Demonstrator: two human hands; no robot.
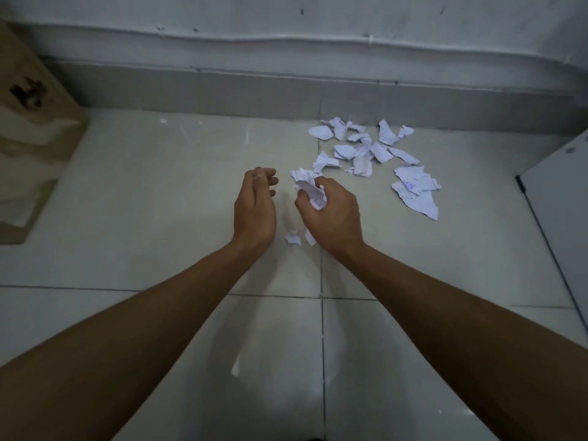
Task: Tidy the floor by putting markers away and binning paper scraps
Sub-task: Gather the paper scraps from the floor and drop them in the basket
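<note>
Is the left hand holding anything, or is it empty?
Empty. The left hand is cupped with nothing in it; only the right hand clutches crumpled paper.

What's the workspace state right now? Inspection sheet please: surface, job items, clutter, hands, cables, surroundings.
Surface: pale tiled floor, glossy, a few small white flecks near the wall.
Job's things: torn paper scraps scattered ahead right; larger pieces further right; two small bits near the wrists. No markers or bin seen.
Clutter: nothing seen beyond the scraps.
Hands: right hand closed in a grip on crumpled scraps; left hand empty, fingers loosely curled.
Cables: thin white line running along the wall.
Surroundings: grey skirting, cardboard box at left, white panel at right.
</note>
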